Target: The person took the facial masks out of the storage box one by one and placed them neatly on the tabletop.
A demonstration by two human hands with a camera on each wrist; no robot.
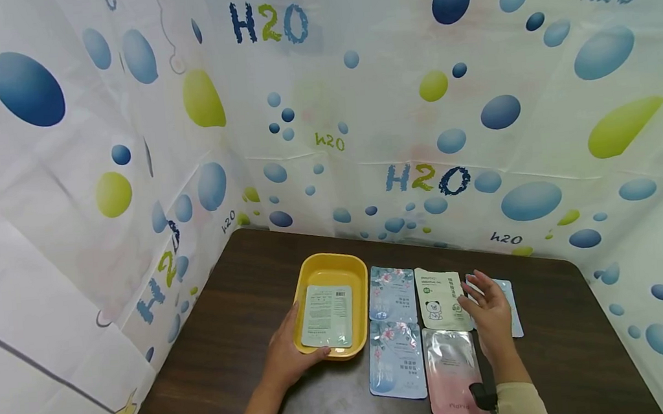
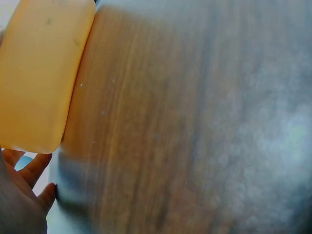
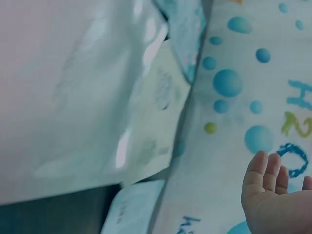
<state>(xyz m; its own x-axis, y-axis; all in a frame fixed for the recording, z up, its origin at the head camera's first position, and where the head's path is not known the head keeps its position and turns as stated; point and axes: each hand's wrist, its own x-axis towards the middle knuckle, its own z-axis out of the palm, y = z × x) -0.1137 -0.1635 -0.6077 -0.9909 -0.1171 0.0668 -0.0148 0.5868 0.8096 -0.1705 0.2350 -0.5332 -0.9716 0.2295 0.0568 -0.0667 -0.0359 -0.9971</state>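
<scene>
My left hand [image 1: 287, 355] holds a yellow plastic tray [image 1: 328, 271] at its near left corner, thumb over the rim and fingers along the side. A pale green sachet [image 1: 327, 316], printed with small text and a barcode, lies in the tray. In the left wrist view, the tray's outer side [image 2: 41, 73] fills the upper left above my hand [image 2: 22, 195]. My right hand [image 1: 491, 316] hovers with loose fingers over a light blue sachet [image 1: 512, 297], partly hiding it. Just left is a pale green sachet with a cartoon bear [image 1: 440, 297].
Two blue floral sachets [image 1: 393, 293] lie in a column beside the tray. A glossy pink and silver sachet [image 1: 453, 369] sits below the bear one. The dark brown table [image 1: 214, 346] meets a white patterned curtain [image 1: 361, 133] at its back and left edges.
</scene>
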